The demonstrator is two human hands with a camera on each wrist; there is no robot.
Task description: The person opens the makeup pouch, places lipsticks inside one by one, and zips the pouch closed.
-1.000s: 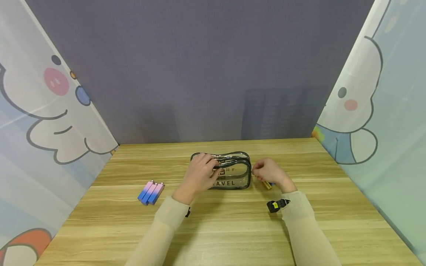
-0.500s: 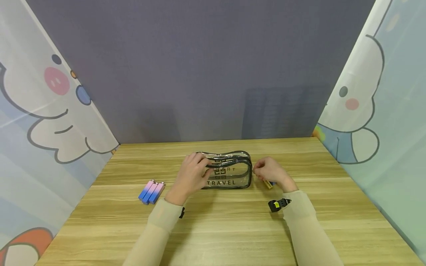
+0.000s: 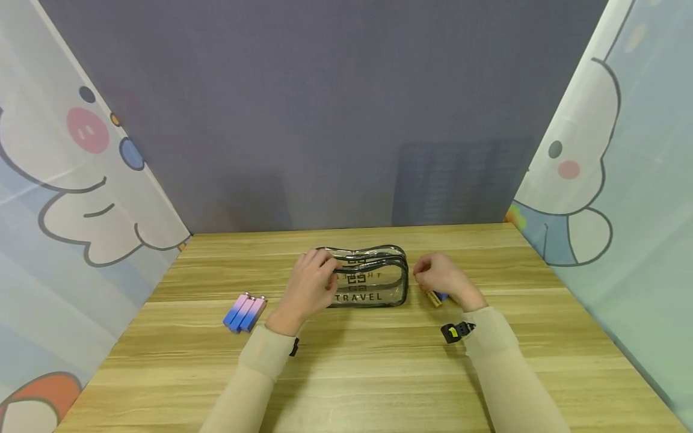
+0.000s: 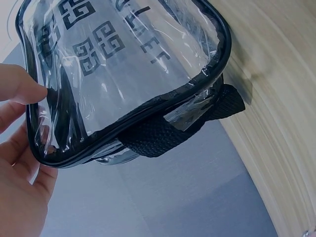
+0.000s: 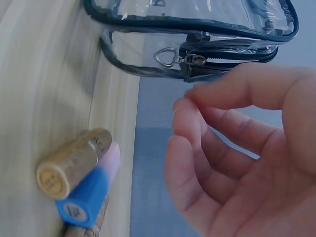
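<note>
While the left hand (image 3: 310, 282) pinches the clear pouch (image 3: 373, 285) by its edge, the right hand (image 3: 441, 276), curled and holding nothing, hovers near the zipper pull (image 5: 192, 59) and gold tube (image 5: 74, 162)

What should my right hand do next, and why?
Probably pinch the zip pull: your right hand seems to hold nothing and is close by, while your left hand grips the bag, which should help steady it.

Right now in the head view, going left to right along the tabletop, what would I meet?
Three pink-and-blue tubes, the left hand, the clear TRAVEL bag, the right hand.
</note>
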